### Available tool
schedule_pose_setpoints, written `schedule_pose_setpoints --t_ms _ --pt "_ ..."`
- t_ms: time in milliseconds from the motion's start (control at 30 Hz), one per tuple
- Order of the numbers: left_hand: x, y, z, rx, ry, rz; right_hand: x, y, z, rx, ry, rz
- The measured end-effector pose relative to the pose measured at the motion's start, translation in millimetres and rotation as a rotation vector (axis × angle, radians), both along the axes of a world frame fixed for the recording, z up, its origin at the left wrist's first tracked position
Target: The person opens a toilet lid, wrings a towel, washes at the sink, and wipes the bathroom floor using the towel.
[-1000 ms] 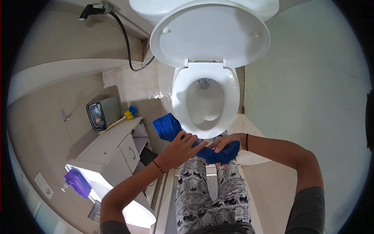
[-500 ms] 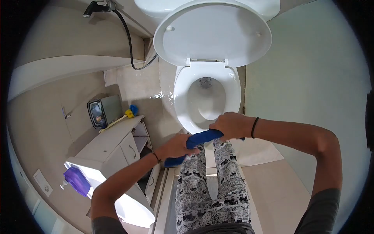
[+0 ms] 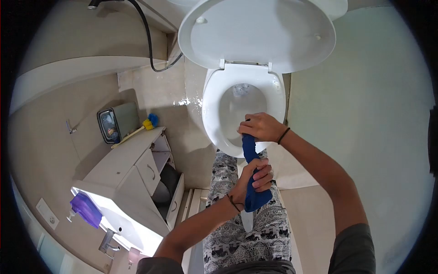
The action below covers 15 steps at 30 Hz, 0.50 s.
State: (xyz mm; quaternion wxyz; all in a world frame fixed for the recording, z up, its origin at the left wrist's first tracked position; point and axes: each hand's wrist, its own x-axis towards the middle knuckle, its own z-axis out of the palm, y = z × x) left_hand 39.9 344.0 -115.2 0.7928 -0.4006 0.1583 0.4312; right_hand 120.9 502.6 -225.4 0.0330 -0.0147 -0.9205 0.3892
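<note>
A blue cloth [image 3: 249, 148] is stretched and twisted between my two hands. My right hand [image 3: 261, 126] grips its upper end over the front of the toilet bowl. Lower down, my left hand [image 3: 256, 176] is wrapped around the cloth, and a loose end hangs below it over my patterned trousers. The white toilet [image 3: 212, 107] stands in front of me with its seat down and its lid [image 3: 258, 34] raised.
On the left is a white washbasin cabinet [image 3: 123, 166] with a tap [image 3: 107, 242] and a purple soap bottle [image 3: 86, 210]. A brush [image 3: 148, 123] with blue and yellow bristles lies by a bin [image 3: 123, 121]. A black hose [image 3: 150, 45] hangs at upper left. The floor beside the toilet looks wet.
The cloth has turned from nearly level to upright. My right hand has moved up over the bowl, and my left hand has shifted right, below it. The view has shifted slightly.
</note>
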Motion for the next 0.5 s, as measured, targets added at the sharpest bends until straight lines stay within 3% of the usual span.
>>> schedule_pose_setpoints --t_ms 100,133,167,233,267,333,367,400,433,467,500 --pt "4 20 4 -0.018 -0.092 0.201 -1 -15 -2 -0.185 0.084 -0.331" --pt "7 25 6 -0.001 -0.112 0.328 -4 -22 -1 -0.188 0.078 -0.330" --pt "10 32 8 0.015 -0.128 0.455 -8 -30 -2 -0.423 0.121 -0.486" --pt "34 52 0 0.109 -0.313 0.808 -19 -49 4 -0.782 0.144 -0.801" --pt "52 58 -15 0.210 -0.464 1.031 -28 -53 -2 -0.780 0.142 -0.793" --pt "50 60 -26 0.251 -0.445 1.017 -38 -63 -28 -0.833 0.455 -1.175" --pt "40 56 -33 0.219 -0.344 0.833 -38 -59 -29 -0.871 0.410 -1.254" --pt "30 53 -39 0.188 -0.246 0.649 -38 -56 -29 -0.870 0.415 -1.254" --pt "21 50 -44 0.232 -0.270 0.643 -41 -52 -25 -0.552 0.303 -1.338" --pt "42 53 -53 0.302 -0.453 0.971 -42 -49 -25 -0.231 0.190 -1.397" --pt "64 55 -63 0.370 -0.640 1.297 -31 -59 -53 -0.200 0.072 -1.416"
